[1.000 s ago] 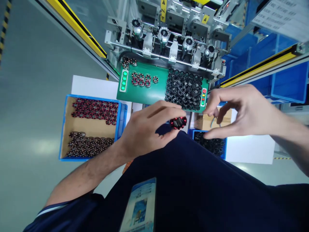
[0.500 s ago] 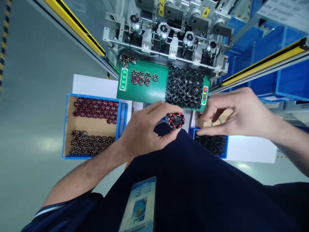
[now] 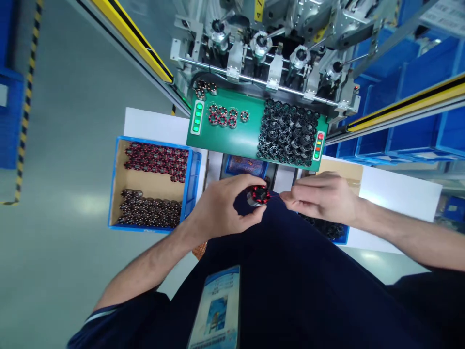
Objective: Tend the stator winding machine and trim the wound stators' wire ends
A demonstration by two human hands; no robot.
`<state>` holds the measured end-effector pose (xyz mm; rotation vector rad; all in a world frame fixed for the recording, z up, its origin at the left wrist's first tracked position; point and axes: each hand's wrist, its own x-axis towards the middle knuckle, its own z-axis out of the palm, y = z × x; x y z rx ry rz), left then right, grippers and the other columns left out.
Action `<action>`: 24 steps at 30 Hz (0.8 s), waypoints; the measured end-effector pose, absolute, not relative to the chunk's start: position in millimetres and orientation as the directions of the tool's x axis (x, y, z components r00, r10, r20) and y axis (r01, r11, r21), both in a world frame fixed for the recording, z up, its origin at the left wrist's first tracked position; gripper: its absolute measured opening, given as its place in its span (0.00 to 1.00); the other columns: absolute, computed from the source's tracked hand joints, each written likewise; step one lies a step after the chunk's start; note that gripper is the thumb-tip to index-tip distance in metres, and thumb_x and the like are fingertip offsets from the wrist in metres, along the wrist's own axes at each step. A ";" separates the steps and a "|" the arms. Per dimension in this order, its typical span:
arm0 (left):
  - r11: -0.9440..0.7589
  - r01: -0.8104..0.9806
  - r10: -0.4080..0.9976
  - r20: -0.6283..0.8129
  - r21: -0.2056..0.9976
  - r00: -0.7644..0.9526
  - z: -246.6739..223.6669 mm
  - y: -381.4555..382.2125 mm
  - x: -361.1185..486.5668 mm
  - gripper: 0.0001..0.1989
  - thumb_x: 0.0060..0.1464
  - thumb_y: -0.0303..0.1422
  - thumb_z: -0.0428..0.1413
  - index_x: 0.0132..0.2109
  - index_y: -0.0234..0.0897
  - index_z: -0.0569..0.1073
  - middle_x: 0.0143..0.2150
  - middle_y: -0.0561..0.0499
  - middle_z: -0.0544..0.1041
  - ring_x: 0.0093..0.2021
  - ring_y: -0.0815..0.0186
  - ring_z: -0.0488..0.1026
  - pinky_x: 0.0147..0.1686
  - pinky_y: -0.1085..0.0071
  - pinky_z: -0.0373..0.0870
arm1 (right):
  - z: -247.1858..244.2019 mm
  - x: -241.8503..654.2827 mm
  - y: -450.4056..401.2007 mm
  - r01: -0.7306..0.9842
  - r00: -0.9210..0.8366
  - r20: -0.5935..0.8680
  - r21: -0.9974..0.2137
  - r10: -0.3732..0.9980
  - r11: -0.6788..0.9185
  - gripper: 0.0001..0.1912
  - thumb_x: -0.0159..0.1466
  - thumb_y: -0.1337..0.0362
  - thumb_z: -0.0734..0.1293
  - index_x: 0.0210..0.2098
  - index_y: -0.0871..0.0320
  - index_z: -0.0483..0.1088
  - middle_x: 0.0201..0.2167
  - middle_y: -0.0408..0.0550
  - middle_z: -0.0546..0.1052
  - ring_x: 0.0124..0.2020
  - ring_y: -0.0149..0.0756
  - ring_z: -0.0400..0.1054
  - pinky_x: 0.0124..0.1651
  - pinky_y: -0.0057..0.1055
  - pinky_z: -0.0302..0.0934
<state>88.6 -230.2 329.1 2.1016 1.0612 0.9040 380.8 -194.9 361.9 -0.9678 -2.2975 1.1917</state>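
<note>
A round motor stator [image 3: 258, 195] with red windings is held between the thumb and fingers of my left hand [image 3: 225, 206], in front of my body. Just right of it, my right hand [image 3: 321, 198] is closed in a pinch on a thin red wire [image 3: 274, 195], which runs from the stator to the fingertips. Beyond both hands lies a green work surface [image 3: 232, 140]. Several wound stators [image 3: 223, 116] stand on its left part, and a dense block of black cores [image 3: 286, 133] covers its right part.
A winding machine [image 3: 261, 46] with several spindles stands behind the green surface. At left, a blue-rimmed box [image 3: 150, 186] holds rows of stators. Another blue bin [image 3: 339, 237] with dark parts sits under my right forearm. Yellow guard bars [image 3: 134, 39] flank the machine.
My right hand has moved left to the stator, closing from a loose open shape into a pinch on the wire. The stator has tilted in my left hand. The machine's arms have shifted.
</note>
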 end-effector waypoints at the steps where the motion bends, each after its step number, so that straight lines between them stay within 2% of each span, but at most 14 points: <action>1: -0.408 0.450 0.886 0.227 0.794 0.403 321.8 -237.0 78.7 0.15 0.67 0.32 0.66 0.59 0.39 0.80 0.50 0.51 0.89 0.47 0.64 0.89 0.52 0.70 0.87 | 347.2 375.3 -192.7 0.419 -0.678 -0.010 -0.827 0.735 0.375 0.14 0.74 0.60 0.76 0.31 0.53 0.78 0.24 0.38 0.76 0.26 0.28 0.63 0.33 0.30 0.58; 4: -0.178 0.585 0.982 0.108 0.791 0.153 290.3 -261.8 42.0 0.15 0.68 0.35 0.66 0.59 0.40 0.80 0.51 0.50 0.89 0.47 0.63 0.88 0.52 0.68 0.86 | 283.4 337.8 -172.8 0.532 -0.573 -0.283 -0.842 0.769 0.086 0.11 0.72 0.53 0.78 0.43 0.54 0.83 0.25 0.38 0.79 0.27 0.31 0.68 0.38 0.31 0.64; 7: 0.060 0.615 0.996 -0.002 0.786 -0.094 256.3 -290.6 8.0 0.14 0.68 0.40 0.65 0.57 0.40 0.79 0.49 0.48 0.88 0.47 0.59 0.87 0.51 0.64 0.85 | 213.3 281.6 -133.9 0.738 -0.403 -0.479 -0.674 0.780 -0.033 0.15 0.72 0.60 0.78 0.56 0.57 0.82 0.34 0.42 0.86 0.35 0.35 0.78 0.50 0.30 0.70; 8: 0.110 0.609 0.991 -0.039 0.785 -0.128 247.6 -299.9 -0.7 0.12 0.69 0.41 0.64 0.53 0.41 0.79 0.47 0.48 0.87 0.46 0.58 0.87 0.51 0.62 0.84 | 194.2 264.1 -118.3 0.773 -0.349 -0.484 -0.633 0.803 -0.045 0.19 0.74 0.62 0.74 0.63 0.59 0.79 0.40 0.47 0.88 0.40 0.37 0.80 0.54 0.31 0.70; 10: 0.166 0.602 0.984 -0.091 0.781 -0.153 235.7 -316.8 -14.1 0.09 0.71 0.42 0.62 0.46 0.41 0.79 0.44 0.47 0.86 0.46 0.57 0.85 0.51 0.61 0.83 | 166.2 236.9 -86.6 0.828 -0.241 -0.466 -0.556 0.851 -0.070 0.31 0.79 0.65 0.67 0.78 0.66 0.64 0.52 0.59 0.89 0.50 0.44 0.80 0.62 0.37 0.69; 12: 0.199 0.589 0.977 -0.112 0.783 -0.182 229.2 -330.0 -24.0 0.10 0.72 0.41 0.61 0.42 0.41 0.79 0.44 0.46 0.86 0.47 0.56 0.85 0.51 0.60 0.82 | 150.3 221.5 -57.9 0.871 -0.140 -0.446 -0.480 0.884 -0.104 0.36 0.81 0.68 0.60 0.84 0.70 0.49 0.62 0.71 0.85 0.56 0.50 0.79 0.65 0.42 0.67; 13: 0.215 0.581 0.972 -0.115 0.785 -0.205 226.8 -335.0 -28.5 0.10 0.71 0.41 0.62 0.42 0.42 0.79 0.44 0.46 0.86 0.48 0.56 0.85 0.52 0.60 0.82 | 145.6 217.4 -45.6 0.889 -0.095 -0.442 -0.440 0.892 -0.124 0.36 0.81 0.69 0.58 0.84 0.71 0.46 0.65 0.75 0.82 0.58 0.52 0.78 0.66 0.44 0.67; 15: 0.246 0.565 0.962 -0.126 0.787 -0.243 222.2 -341.2 -37.7 0.10 0.71 0.41 0.62 0.41 0.42 0.79 0.43 0.47 0.85 0.47 0.56 0.85 0.52 0.60 0.82 | 139.5 213.3 -25.6 0.915 -0.029 -0.446 -0.371 0.894 -0.156 0.36 0.80 0.71 0.56 0.84 0.70 0.46 0.68 0.77 0.80 0.60 0.54 0.77 0.67 0.46 0.67; 19: 0.289 0.547 0.952 -0.176 0.786 -0.250 212.9 -339.4 -55.9 0.09 0.72 0.41 0.61 0.43 0.42 0.79 0.42 0.48 0.83 0.46 0.57 0.84 0.51 0.61 0.82 | 133.5 209.3 1.1 0.937 0.043 -0.472 -0.287 0.881 -0.199 0.31 0.80 0.74 0.55 0.81 0.70 0.54 0.67 0.79 0.80 0.63 0.57 0.77 0.69 0.50 0.66; 22: 0.258 0.553 0.965 -0.183 0.792 -0.189 207.4 -327.6 -66.7 0.08 0.74 0.38 0.59 0.45 0.41 0.79 0.44 0.47 0.83 0.47 0.58 0.84 0.52 0.64 0.82 | 135.7 207.8 11.4 0.936 0.080 -0.477 -0.266 0.875 -0.230 0.26 0.82 0.74 0.54 0.76 0.73 0.61 0.66 0.82 0.79 0.65 0.57 0.76 0.70 0.52 0.66; 24: 0.198 0.575 0.980 -0.154 0.794 -0.125 201.1 -314.9 -71.8 0.07 0.75 0.36 0.59 0.47 0.41 0.80 0.46 0.47 0.84 0.49 0.58 0.84 0.54 0.64 0.81 | 141.7 209.8 8.2 0.924 0.094 -0.476 -0.284 0.874 -0.254 0.21 0.84 0.68 0.59 0.71 0.70 0.68 0.65 0.75 0.80 0.63 0.53 0.78 0.69 0.52 0.69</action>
